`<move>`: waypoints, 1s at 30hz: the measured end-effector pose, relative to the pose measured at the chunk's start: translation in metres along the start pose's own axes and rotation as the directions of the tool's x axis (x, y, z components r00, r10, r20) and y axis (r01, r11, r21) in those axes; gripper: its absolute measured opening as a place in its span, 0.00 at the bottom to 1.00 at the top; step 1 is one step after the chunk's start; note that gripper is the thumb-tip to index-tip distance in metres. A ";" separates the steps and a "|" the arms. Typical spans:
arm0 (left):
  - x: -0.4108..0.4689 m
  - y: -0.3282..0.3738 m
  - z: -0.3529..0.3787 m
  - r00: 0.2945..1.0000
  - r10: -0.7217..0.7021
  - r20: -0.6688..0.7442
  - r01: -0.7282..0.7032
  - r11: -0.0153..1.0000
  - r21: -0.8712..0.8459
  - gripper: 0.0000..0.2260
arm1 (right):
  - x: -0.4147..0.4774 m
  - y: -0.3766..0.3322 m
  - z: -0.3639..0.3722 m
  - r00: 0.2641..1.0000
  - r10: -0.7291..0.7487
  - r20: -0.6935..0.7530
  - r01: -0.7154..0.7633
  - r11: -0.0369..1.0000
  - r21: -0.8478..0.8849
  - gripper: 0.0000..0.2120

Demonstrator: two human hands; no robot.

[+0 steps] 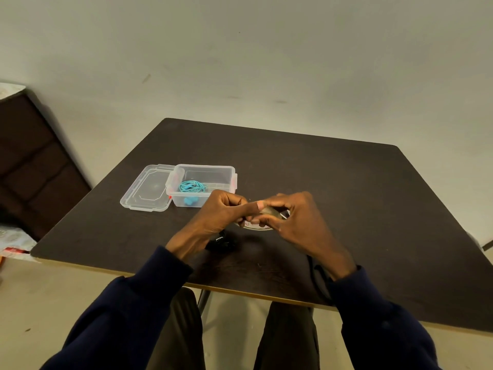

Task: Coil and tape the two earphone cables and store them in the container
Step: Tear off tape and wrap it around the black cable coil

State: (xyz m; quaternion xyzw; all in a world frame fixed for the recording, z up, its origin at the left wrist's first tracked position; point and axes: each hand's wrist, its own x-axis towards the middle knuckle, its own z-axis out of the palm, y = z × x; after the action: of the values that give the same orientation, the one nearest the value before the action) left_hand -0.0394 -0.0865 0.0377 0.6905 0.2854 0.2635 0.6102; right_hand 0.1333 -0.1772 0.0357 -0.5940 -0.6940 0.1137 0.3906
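A clear plastic container [229, 173] stands open on the dark table [333, 182], with a coiled turquoise earphone cable [192, 186] inside it. Its lid [145, 189] lies flat to its left. A black earphone cable [222, 243] lies in a bundle on the table below my left hand [221, 212]. A roll of clear tape [260, 227] sits under both hands. My right hand [296, 217] pinches a strip of tape [269, 210], and my left thumb and fingers pinch the strip's other end.
A black cord [317, 279] runs over the table's front edge by my right wrist. A dark wooden piece of furniture [34, 166] stands to the left, with patterned cloth below it. A pale wall rises behind the table.
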 end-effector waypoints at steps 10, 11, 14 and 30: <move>-0.012 -0.009 -0.007 0.993 -0.064 0.101 0.105 0.865 -0.490 0.10 | -0.019 0.006 0.000 0.981 0.188 -0.040 -0.153 0.890 0.431 0.08; -0.013 -0.009 -0.005 0.992 -0.081 0.098 0.121 0.837 -0.533 0.10 | -0.020 0.007 0.001 0.980 0.195 -0.042 -0.156 0.879 0.451 0.08; -0.016 -0.010 -0.006 0.990 -0.094 0.108 0.140 0.778 -0.613 0.07 | -0.024 0.010 0.003 0.972 0.227 -0.060 -0.165 0.840 0.517 0.10; -0.009 -0.006 -0.007 0.987 -0.151 -0.048 0.122 0.918 -0.377 0.09 | -0.017 0.000 0.008 0.982 0.170 -0.085 -0.128 0.921 0.367 0.16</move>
State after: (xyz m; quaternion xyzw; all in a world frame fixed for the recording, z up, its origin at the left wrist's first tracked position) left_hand -0.0516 -0.0877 0.0328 0.5297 0.3005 0.2956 0.7360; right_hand 0.1278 -0.1900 0.0229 -0.5689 -0.5906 0.2339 0.5224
